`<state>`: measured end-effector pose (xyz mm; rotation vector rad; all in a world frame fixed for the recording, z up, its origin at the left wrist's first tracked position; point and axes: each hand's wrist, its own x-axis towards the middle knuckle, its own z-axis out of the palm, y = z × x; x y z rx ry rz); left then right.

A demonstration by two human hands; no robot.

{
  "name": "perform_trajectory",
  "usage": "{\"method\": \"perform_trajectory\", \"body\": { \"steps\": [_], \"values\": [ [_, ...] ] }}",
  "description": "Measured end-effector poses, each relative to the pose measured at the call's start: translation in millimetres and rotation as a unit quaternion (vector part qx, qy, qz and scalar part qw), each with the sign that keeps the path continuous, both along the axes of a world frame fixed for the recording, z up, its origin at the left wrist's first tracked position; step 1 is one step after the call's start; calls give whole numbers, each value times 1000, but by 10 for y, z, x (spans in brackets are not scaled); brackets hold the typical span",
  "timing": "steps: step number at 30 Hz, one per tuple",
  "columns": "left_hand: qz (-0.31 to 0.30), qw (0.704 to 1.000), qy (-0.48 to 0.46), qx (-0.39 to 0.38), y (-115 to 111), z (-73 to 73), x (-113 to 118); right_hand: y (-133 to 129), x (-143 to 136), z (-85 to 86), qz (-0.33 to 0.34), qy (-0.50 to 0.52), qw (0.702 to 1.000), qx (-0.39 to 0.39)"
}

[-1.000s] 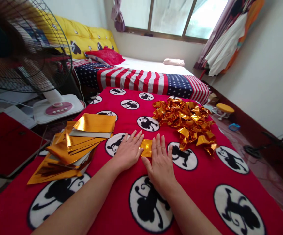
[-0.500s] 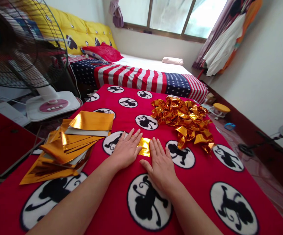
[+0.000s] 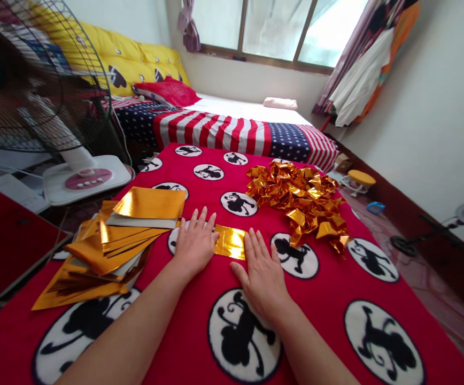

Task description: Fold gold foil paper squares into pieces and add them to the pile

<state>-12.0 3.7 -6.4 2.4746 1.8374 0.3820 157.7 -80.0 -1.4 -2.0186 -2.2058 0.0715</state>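
A flat strip of shiny gold foil paper lies on the red cloth between my two hands. My left hand is laid flat with fingers stretched, pressing on the strip's left part and hiding some of it. Flat at the strip's right end rests my right hand, fingers extended and thumb apart. To the left is a loose stack of gold foil sheets, some showing white undersides. A heap of folded gold foil pieces sits at the far right of the cloth.
The red cloth with monkey prints covers the table. A standing fan is at the left, beside a dark red panel. Behind the table is a bed; a yellow stool stands on the floor at right.
My left hand has slid left along the foil strip, uncovering more of it. My right hand stays nearly in place. The view has shifted slightly.
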Motion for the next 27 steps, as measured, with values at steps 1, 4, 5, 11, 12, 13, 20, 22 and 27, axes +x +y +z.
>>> {"method": "perform_trajectory", "body": {
  "steps": [1, 4, 5, 11, 12, 13, 20, 22, 27],
  "values": [
    [4, 1000, -5, 6, -1, -6, 9, -1, -6, -4, -2, 0, 1000, 2],
    [-7, 999, -38, 34, -2, 13, 18, -6, -29, -27, -10, 2, 1000, 15],
    [-32, 997, -56, 49, -6, 34, 20, -6, -38, -37, -13, 3, 1000, 20],
    [-237, 956, -156, 67, -148, 202, 115, 16, -67, -59, -56, 5, 998, 30],
    [-249, 955, -155, 53, -179, 214, 140, 23, -65, -54, -67, 7, 997, 28],
    [-255, 955, -148, 41, -205, 219, 162, 30, -60, -49, -76, 10, 997, 27],
    [-227, 965, -126, 41, -208, 185, 209, 69, 39, -57, -76, 87, 992, 56],
    [-231, 963, -123, 58, -170, 156, 197, 88, 90, -82, -70, 124, 987, 81],
    [-229, 955, -151, 114, -100, 89, 153, 135, 190, -112, -47, 217, 958, 178]
  ]
}}
